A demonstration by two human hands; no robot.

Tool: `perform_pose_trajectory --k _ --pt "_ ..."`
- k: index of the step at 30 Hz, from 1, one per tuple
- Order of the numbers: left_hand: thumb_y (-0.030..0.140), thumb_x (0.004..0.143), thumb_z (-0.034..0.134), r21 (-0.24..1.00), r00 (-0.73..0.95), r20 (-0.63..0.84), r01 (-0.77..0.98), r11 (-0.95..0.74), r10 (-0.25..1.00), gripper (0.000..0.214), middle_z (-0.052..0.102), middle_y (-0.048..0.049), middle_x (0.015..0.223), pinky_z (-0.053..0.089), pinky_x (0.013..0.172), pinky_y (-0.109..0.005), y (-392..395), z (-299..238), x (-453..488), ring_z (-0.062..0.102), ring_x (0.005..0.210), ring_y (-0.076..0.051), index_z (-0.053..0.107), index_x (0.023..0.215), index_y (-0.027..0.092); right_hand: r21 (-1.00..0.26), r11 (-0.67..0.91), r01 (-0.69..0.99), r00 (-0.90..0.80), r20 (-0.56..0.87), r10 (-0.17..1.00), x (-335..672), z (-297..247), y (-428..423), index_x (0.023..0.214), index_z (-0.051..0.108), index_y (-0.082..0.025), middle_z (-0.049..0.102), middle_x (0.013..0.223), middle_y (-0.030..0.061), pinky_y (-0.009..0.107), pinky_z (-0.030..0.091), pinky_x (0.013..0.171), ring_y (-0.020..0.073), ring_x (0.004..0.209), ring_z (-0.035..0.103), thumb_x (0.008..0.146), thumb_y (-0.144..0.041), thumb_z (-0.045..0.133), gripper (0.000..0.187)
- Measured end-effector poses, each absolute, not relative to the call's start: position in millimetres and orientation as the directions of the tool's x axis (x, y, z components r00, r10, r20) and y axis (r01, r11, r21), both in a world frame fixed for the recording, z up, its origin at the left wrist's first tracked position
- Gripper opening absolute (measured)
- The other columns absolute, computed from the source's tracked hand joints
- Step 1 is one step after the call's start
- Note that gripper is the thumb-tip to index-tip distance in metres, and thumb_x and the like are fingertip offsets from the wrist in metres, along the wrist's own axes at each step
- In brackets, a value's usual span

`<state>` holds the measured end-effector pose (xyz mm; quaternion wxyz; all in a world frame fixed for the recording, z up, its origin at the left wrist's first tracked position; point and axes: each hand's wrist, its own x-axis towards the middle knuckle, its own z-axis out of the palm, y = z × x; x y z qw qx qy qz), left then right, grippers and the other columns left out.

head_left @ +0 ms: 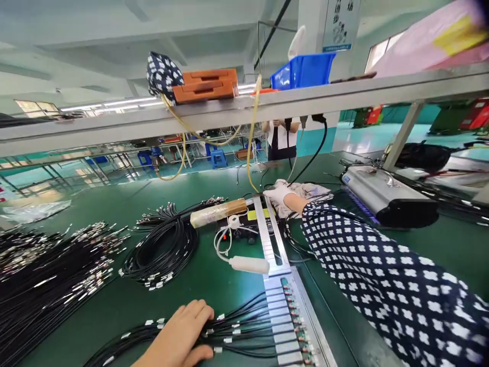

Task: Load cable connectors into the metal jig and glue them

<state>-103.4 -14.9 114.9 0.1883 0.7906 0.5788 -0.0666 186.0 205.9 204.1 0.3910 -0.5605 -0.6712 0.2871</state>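
Bare, my left hand (187,326) curls over a bundle of black cables (244,334), its thumb and fingers on either side of it. The cables run to a metal fixture (280,311), where their ends lie side by side in slots with small connectors. My right hand (278,193), in a white glove, reaches to the far end of the slotted metal bar (265,229), beside a crumpled cloth (311,193). Its fingertips are too small and partly hidden to show a grip. Left of the bar lie a tape-wrapped handle (217,211) and a white cylindrical handle (250,264) with a cord.
A coil of black cables (160,250) and a large cable pile (49,285) lie to the left. At right sits a silver machine (387,193). Overhead runs a shelf (214,114) with orange boxes (206,85) and a blue bin (305,71). Behind it stands a person (281,140).
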Motion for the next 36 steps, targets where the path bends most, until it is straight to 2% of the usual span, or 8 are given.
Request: perform_pose_trajectory --k 10,14,18,22,26,31,34,36 --pt "0.025 0.070 0.054 0.396 0.485 -0.521 0.866 -0.304 0.703 0.010 0.062 -0.0015 0.081 0.044 0.063 -0.028 11 155 -89 0.059 0.070 -0.019 0.054 0.079 0.022 -0.739 0.133 0.661 -0.101 0.088 0.991 238 93 3 0.100 0.066 -0.020 0.066 0.077 0.0019 0.037 0.054 0.068 0.0204 0.070 0.064 0.086 -0.034 0.049 0.026" --pt "0.043 0.077 0.055 0.468 0.491 -0.622 0.858 -0.212 0.610 0.022 0.050 0.0044 0.053 0.034 0.046 -0.024 23 181 -76 0.045 0.046 -0.013 0.057 0.074 0.020 -0.696 0.179 0.696 -0.084 0.168 0.982 242 48 -38 0.114 0.060 -0.021 0.066 0.103 0.0090 0.045 0.052 0.079 0.0247 0.085 0.065 0.090 -0.041 0.038 0.038" --pt "0.056 0.089 0.039 0.498 0.512 -0.512 0.831 -0.247 0.690 0.044 0.049 0.0038 0.060 0.033 0.052 -0.023 15 189 -70 0.044 0.056 -0.012 0.063 0.087 0.020 -0.689 0.217 0.692 -0.089 0.217 0.972 240 40 -33 0.117 0.057 -0.022 0.063 0.107 0.0095 0.046 0.050 0.084 0.0249 0.091 0.064 0.093 -0.040 0.036 0.036" --pt "0.062 0.089 0.033 0.398 0.478 -0.498 0.867 -0.298 0.724 0.056 0.056 -0.0012 0.064 0.039 0.060 -0.025 4 169 -95 0.050 0.062 -0.015 0.057 0.064 0.018 -0.669 0.251 0.700 -0.092 0.265 0.960 241 40 -30 0.119 0.056 -0.022 0.064 0.106 0.0087 0.045 0.051 0.082 0.0244 0.089 0.064 0.094 -0.037 0.037 0.035" --pt "0.060 0.094 0.021 0.284 0.410 -0.423 0.907 -0.312 0.808 0.060 0.062 -0.0048 0.074 0.046 0.069 -0.029 10 153 -117 0.058 0.071 -0.020 0.060 0.075 0.019 -0.638 0.288 0.714 -0.102 0.313 0.944 241 40 -32 0.119 0.056 -0.022 0.064 0.104 0.0083 0.043 0.051 0.080 0.0239 0.087 0.064 0.094 -0.033 0.038 0.033" --pt "0.050 0.093 0.034 0.093 0.306 -0.256 0.952 -0.292 0.917 0.051 0.056 -0.0237 0.128 0.035 0.104 -0.056 -25 138 -108 0.049 0.124 -0.040 0.061 0.114 0.012 -0.609 0.311 0.729 -0.109 0.346 0.932 241 40 -31 0.120 0.056 -0.021 0.063 0.099 0.0073 0.040 0.051 0.077 0.0227 0.083 0.064 0.093 -0.029 0.039 0.033" --pt "0.055 0.073 0.068 0.110 0.310 -0.347 0.951 -0.290 0.885 0.081 0.041 -0.0199 0.150 0.033 0.112 -0.050 -80 122 -97 0.039 0.137 -0.039 0.044 0.140 0.017 -0.596 0.319 0.737 -0.115 0.355 0.928 242 40 -31 0.120 0.056 -0.021 0.063 0.100 0.0069 0.039 0.050 0.079 0.0221 0.085 0.063 0.092 -0.027 0.040 0.033" --pt "0.040 0.068 0.073 0.162 0.323 -0.413 0.946 -0.281 0.851 0.079 0.048 -0.0168 0.146 0.040 0.108 -0.043 -114 114 -89 0.047 0.131 -0.035 0.044 0.139 0.020 -0.590 0.319 0.742 -0.119 0.353 0.928 242 39 -31 0.121 0.056 -0.021 0.062 0.100 0.0068 0.038 0.049 0.080 0.0219 0.086 0.062 0.092 -0.026 0.040 0.033"
